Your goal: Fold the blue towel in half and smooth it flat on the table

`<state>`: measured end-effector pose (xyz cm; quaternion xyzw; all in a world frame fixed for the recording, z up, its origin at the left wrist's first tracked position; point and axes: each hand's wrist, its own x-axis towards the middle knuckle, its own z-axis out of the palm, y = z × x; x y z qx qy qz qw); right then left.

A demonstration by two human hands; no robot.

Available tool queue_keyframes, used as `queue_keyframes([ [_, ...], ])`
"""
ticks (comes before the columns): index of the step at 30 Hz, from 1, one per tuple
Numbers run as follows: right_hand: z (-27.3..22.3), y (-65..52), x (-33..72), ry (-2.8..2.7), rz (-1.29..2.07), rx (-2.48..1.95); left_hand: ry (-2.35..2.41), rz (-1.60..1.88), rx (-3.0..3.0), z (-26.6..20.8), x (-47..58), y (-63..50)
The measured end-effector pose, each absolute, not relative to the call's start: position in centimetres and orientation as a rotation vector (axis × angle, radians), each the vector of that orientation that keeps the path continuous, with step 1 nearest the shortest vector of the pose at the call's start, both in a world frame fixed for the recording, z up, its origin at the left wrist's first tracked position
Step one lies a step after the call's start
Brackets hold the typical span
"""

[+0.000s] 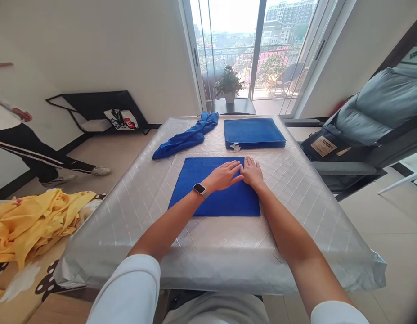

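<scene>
A blue cloth, probably a towel [218,202], lies flat and folded into a rectangle in front of me. My left hand [225,175], with a watch on its wrist, rests palm down on the cloth, fingers stretched out toward its right side. At the far right corner, my right hand [252,171] lies flat on the cloth's edge, its fingers extended. The two hands nearly touch. Beyond them sits a neat stack of folded blue cloths [253,130] with a white tag. A crumpled blue cloth [188,137] stretches out at the far left.
A silvery quilted cover drapes the table [225,265]. Yellow fabric [36,220] lies heaped at the left. Another person [22,144] stands beyond it. A chair with a potted plant [230,85] is at the far end; a grey recliner [380,117] stands at the right.
</scene>
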<state>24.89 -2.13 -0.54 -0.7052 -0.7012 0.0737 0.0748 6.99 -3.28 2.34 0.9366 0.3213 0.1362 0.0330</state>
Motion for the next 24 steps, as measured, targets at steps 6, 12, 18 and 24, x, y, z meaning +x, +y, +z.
queue_keyframes([
  [6, -0.6, -2.5, 25.6, -2.242, 0.169, -2.113, 1.243, 0.328, 2.64, 0.0, 14.3, 0.1],
  [12, -0.4, -2.3, 25.1, -2.137, 0.216, -2.113, 1.355, 0.304, 2.587, -1.1, 9.8, 0.7],
  [18, -0.3, -2.2, 24.9, -2.088, 0.283, -2.117, 1.753, 0.233, 2.431, -0.8, -1.7, 1.5],
  [24, -0.2, -2.2, 24.9, -2.1, 0.256, -2.145, 1.998, 0.256, 2.232, -1.4, -8.7, 1.3],
])
